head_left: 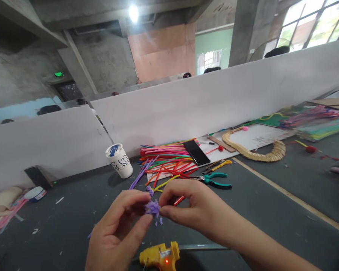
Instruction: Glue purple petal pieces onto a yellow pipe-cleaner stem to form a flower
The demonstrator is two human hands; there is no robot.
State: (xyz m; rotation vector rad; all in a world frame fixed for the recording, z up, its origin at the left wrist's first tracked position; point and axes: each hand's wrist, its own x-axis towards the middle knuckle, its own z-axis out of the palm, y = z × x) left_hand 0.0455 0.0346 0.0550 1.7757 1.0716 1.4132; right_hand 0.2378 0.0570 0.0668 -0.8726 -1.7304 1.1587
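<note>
A small fluffy purple piece (152, 207), which looks like bent pipe cleaner, is held up between my two hands above the dark table. My left hand (121, 226) pinches it from the left with thumb and fingers. From the right, the thumb and forefinger of my right hand (186, 203) close on its edge. Just behind it shows another purple tuft (150, 190). Below my hands lies a yellow glue gun (160, 256) with a red light lit. Beyond my right hand rest teal-handled pliers (214, 180).
Coloured pipe cleaners (166, 154) lie in a heap by the white partition (186, 105), with a black phone (197, 152) on them. A white patterned cup (120, 162) stands to their left. At the right is a curved tan pleated strip (254, 153).
</note>
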